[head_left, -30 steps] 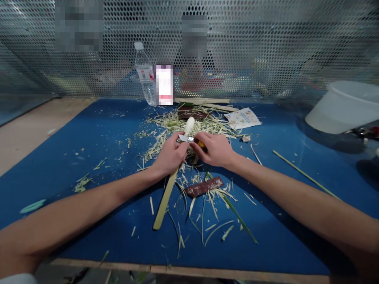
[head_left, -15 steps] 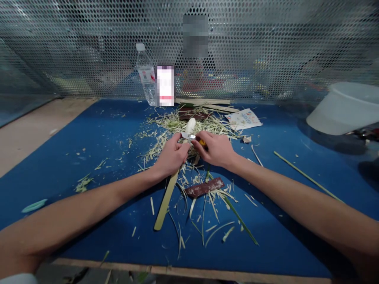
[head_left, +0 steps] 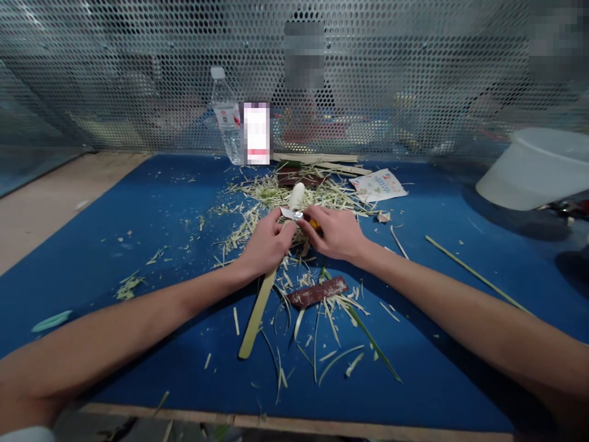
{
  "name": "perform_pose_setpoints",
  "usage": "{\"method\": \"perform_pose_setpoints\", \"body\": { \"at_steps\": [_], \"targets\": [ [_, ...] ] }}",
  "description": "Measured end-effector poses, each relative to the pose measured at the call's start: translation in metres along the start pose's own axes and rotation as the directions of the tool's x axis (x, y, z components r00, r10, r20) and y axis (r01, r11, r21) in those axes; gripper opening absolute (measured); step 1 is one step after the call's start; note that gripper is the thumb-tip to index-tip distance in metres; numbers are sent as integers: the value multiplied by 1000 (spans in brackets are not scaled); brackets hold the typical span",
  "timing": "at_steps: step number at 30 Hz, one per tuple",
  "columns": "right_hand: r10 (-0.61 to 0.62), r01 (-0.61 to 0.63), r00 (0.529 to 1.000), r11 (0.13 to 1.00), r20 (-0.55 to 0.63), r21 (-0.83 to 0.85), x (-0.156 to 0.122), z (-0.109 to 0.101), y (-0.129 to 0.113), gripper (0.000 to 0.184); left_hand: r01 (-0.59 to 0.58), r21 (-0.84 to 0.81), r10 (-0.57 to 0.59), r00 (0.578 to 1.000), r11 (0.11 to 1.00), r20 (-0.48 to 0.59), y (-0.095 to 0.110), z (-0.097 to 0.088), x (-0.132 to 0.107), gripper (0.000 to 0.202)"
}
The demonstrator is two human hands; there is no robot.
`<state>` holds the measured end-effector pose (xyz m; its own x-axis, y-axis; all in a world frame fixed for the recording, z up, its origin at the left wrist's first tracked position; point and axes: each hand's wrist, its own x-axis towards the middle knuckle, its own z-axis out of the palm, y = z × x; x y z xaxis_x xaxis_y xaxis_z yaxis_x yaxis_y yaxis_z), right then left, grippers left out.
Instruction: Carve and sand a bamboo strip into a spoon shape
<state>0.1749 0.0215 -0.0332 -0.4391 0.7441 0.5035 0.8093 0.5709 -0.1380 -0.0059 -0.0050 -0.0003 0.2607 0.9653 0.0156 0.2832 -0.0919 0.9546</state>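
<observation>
Working over a blue mat (head_left: 138, 202) in front of a mesh screen. Gripping a stick (head_left: 257, 304) in the left hand (head_left: 265, 245), fingers curled shut round its upper part, thumb up beside the blade. Holding a knife (head_left: 294, 215) in the right hand (head_left: 338, 234), closed on the yellow handle, with the blade laid across the stick just below its tip. Keeping the stick aslant: near end down on the mat, far end raised over the shavings (head_left: 322, 195).

Judging by the look, well along at the tip, already pale and rounded. Plenty cut away, going by the heap of shavings beyond the hands and the slivers strewn in front. Seemingly left uncut: the long lower part, flat and yellow-green. Cannot tell whether the tip needs more.

Just below the right wrist, 1 brown strip (head_left: 317, 291), perhaps sandpaper. Further off, 1 bottle (head_left: 225, 120) by the screen, 1 white bucket (head_left: 538, 166) at the right, and 1 thin green sliver (head_left: 473, 273) lying well apart.
</observation>
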Motion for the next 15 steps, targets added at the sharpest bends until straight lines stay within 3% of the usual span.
{"method": "perform_pose_setpoints", "body": {
  "at_steps": [7, 15],
  "targets": [
    [51, -51, 999, 998, 0, -43, 1, -1, -1, 47, -13, 2, 13, 1000, 1000, 16, -3, 0, 1, 10],
    [110, -112, 993, 992, -33, -57, 2, 1, -5, 45, -42, 25, 42, 999, 999, 4, -2, 1, 1, 31]
  ]
}}
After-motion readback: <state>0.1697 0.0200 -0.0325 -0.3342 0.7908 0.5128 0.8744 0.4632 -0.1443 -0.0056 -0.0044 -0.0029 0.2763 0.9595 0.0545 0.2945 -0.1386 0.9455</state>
